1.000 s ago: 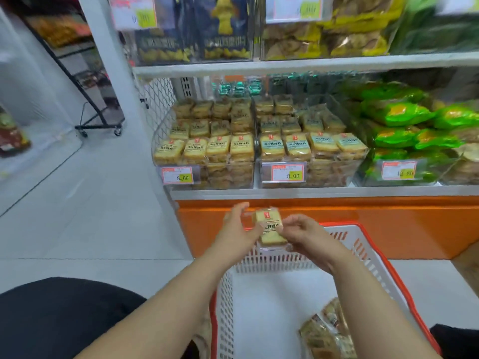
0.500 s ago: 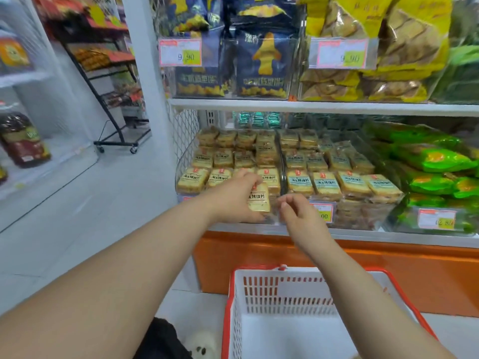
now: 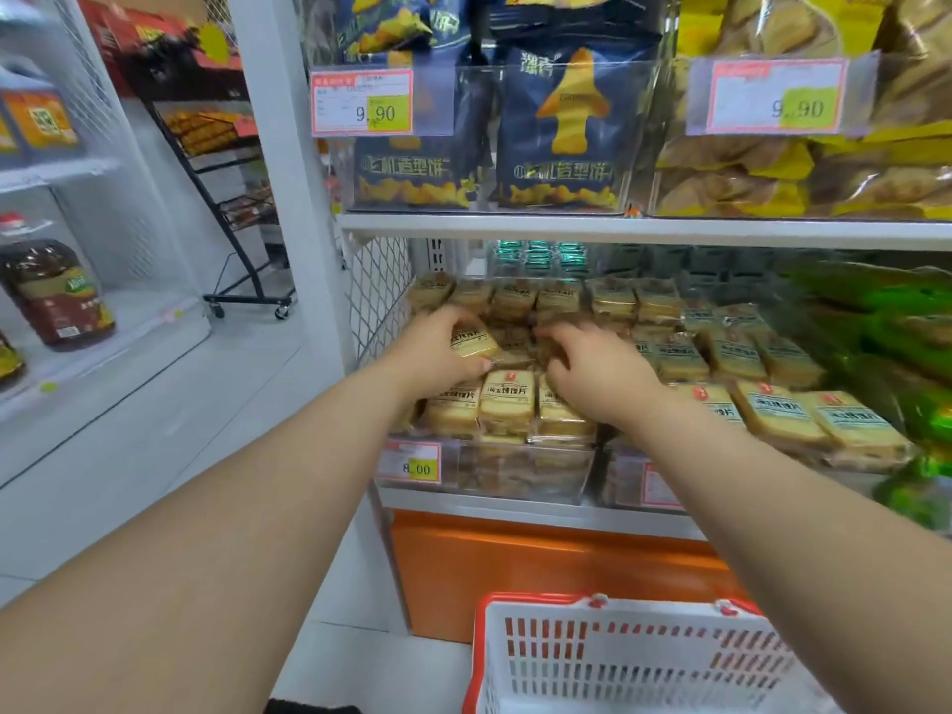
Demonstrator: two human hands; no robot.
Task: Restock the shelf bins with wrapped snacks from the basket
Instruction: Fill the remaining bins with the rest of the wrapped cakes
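Placement is the step in hand, as I judge it: the snack (image 3: 474, 341) in my left hand (image 3: 438, 353) needs to go down flat in the left bin (image 3: 515, 471), label up and squared with the rows already there. To do it well I would lower it into a real gap and not onto a neighbour's edge, keep the wrapper from snagging on the packs around it, and let go only once it sits level, since a pack left tilted on this heaped stack could slide forward over the clear front wall. My left hand is reached deep over the middle of the bin, knuckles up, fingers and thumb curled round the pack, which is held tilted just above the stacked snacks. My right hand (image 3: 592, 373) is beside it, palm down over the packs at the right of the same bin, fingers bent toward them; the blur keeps me from telling whether it pinches one or only steadies the pile. I would use it to part or hold the neighbours while the left sets its pack in. Both forearms stretch forward and nearly parallel, above the basket (image 3: 608, 657), which sits low in front of the shelf, its contents out of view.
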